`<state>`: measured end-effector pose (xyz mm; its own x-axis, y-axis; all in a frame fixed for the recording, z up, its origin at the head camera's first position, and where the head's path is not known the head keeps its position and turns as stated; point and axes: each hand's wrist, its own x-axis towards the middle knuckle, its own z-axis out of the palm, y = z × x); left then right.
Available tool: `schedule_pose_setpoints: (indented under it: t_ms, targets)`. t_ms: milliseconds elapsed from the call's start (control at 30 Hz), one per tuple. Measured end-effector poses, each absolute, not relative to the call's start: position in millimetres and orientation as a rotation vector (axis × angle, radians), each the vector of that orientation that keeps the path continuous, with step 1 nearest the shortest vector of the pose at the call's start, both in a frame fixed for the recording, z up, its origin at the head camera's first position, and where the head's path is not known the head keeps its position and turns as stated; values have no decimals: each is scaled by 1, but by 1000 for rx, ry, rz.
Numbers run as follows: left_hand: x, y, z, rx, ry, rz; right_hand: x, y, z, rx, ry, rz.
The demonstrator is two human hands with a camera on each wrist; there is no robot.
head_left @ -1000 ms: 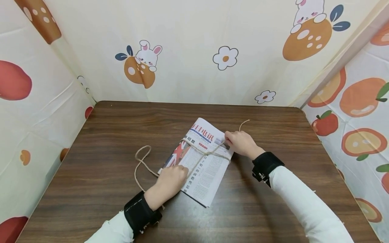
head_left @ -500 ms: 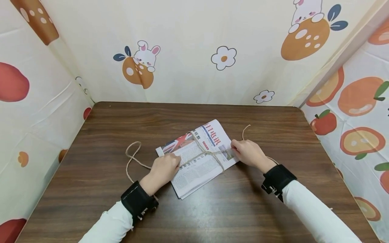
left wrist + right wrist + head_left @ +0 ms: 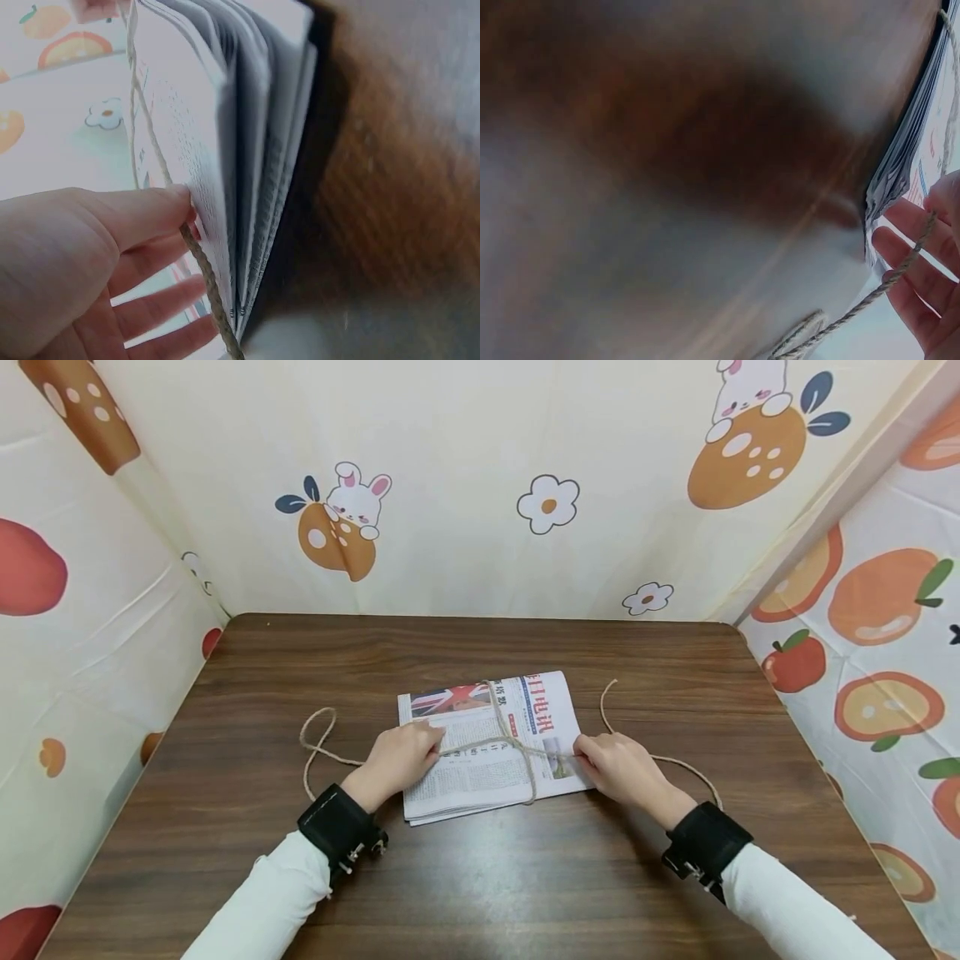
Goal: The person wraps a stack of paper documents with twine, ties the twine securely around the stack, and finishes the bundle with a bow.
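Note:
A folded stack of newspapers (image 3: 457,781) lies on the table, with beige twine (image 3: 513,741) running across it both ways and crossing near the middle. My left hand (image 3: 397,756) is over the stack's left edge and pinches one length of twine. At the right edge my right hand (image 3: 622,768) pinches the other length. The left wrist view shows the thumb on the braided twine (image 3: 206,274) beside the layered newspaper edges (image 3: 225,82). In the right wrist view, twine (image 3: 870,298) trails down from the pinched thumb and fingers, near the stack's folded corner (image 3: 900,161).
A loose loop of the twine (image 3: 318,743) lies left of the stack, and another free end (image 3: 603,702) curls on the right. The brown wood-grain table (image 3: 480,893) meets a printed cloth backdrop (image 3: 450,527) behind and at the sides.
The newspaper stack has turned clockwise from a steep slant to nearly square with the table. My left hand has moved up and left, my right hand down and right, both still pinching the twine.

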<state>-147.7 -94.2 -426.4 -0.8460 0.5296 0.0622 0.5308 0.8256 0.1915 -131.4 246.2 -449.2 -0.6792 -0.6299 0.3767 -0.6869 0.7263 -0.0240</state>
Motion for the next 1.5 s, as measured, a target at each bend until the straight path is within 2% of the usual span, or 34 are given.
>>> schedule_pose_setpoints:
  t_ms: [367, 800, 1500]
  targets:
    - [-152, -100, -427, -919, -2949, -305, -138, 248, -442, 1124, -2574, 263]
    - [-149, -115, -425, -747, -2866, -231, -171, 234, -428, 1097, -2673, 332]
    - [-155, -123, -432, -690, -2927, -377, -193, 228, -439, 1077, -2817, 447]
